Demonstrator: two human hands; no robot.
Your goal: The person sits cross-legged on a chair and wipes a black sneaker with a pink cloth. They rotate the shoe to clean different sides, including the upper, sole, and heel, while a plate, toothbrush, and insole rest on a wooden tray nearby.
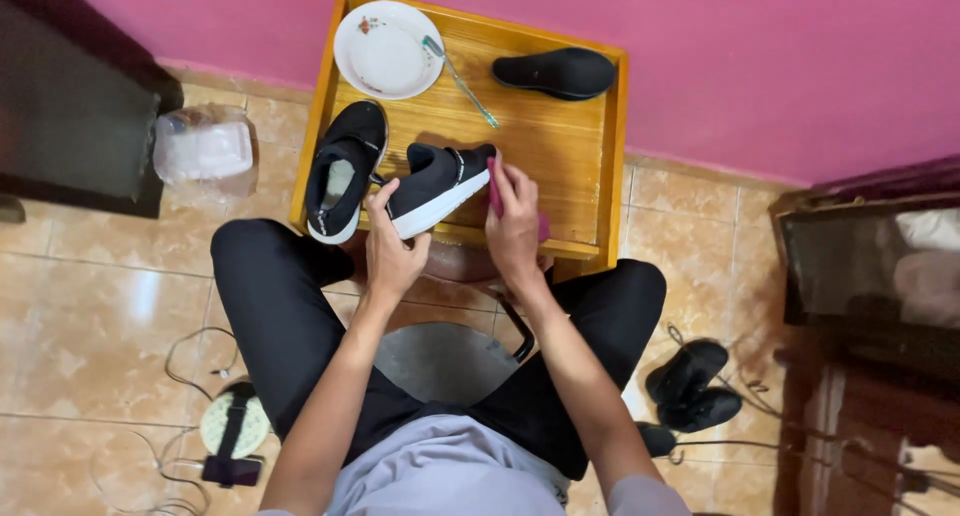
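Observation:
My left hand [391,244] grips a black sneaker with a white sole [437,184] by its heel, holding it tilted over the front of a small wooden table [560,146]. My right hand [515,218] presses a pink cloth [495,198] against the toe of that sneaker. A second black sneaker [343,171] lies on the table's left front corner, opening up. At the back of the table sit a white plate [385,51], a green toothbrush [460,81] leaning on its rim, and a black insole [556,73].
I sit on a stool with my knees against the table, on a tiled floor. A clear plastic container [203,148] stands left of the table. Cables and a round device [232,426] lie at lower left. Dark shoes [692,384] lie at right beside a wooden cabinet [870,266].

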